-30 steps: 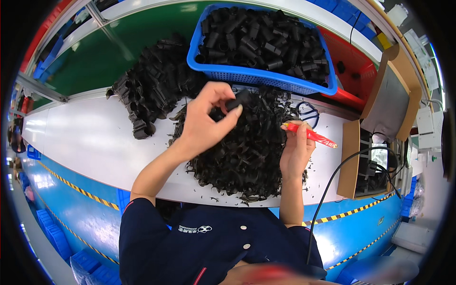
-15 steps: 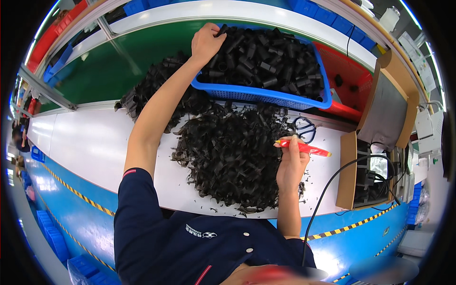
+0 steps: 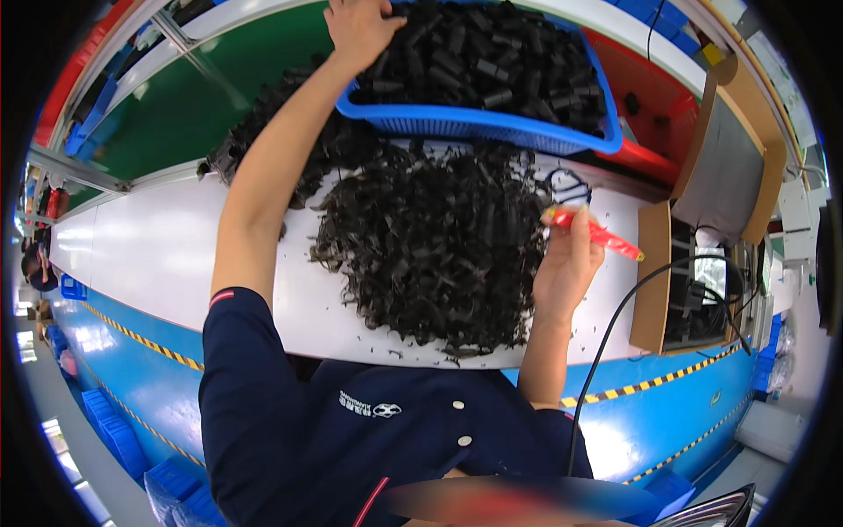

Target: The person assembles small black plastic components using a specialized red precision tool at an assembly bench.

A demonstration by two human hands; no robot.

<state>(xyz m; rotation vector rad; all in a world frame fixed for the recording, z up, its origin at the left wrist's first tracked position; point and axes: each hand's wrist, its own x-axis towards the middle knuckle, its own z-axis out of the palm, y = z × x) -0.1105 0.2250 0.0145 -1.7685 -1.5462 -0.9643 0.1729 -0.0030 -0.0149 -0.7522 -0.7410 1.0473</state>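
My left hand (image 3: 362, 31) is at the far left corner of a blue basket (image 3: 492, 123), its fingers spread and partly cut off by the picture's upper edge. Short black tube pieces (image 3: 492, 70) fill that basket. On the right, my right hand (image 3: 566, 268) grips a red pen-shaped tool (image 3: 608, 237) with yellow ends, its tip pointing left. Between my arms spreads a wide heap of thin, curly black shavings (image 3: 430, 255) on the white table (image 3: 176, 233). More black pieces (image 3: 250, 132) are piled beyond my left forearm.
Dark-handled scissors (image 3: 569, 186) lie just beyond my right hand. Behind them stands a red basket (image 3: 654, 110) with a few black pieces. An open cardboard box (image 3: 652, 272) is at the right, crossed by a black cable (image 3: 606, 342). A green surface (image 3: 193, 114) extends at the far left.
The view has shifted, so table and basket sit higher. My left hand stays at the basket corner; its fingers, earlier pinched on a black piece, are now apart. The right still grips the red tool.
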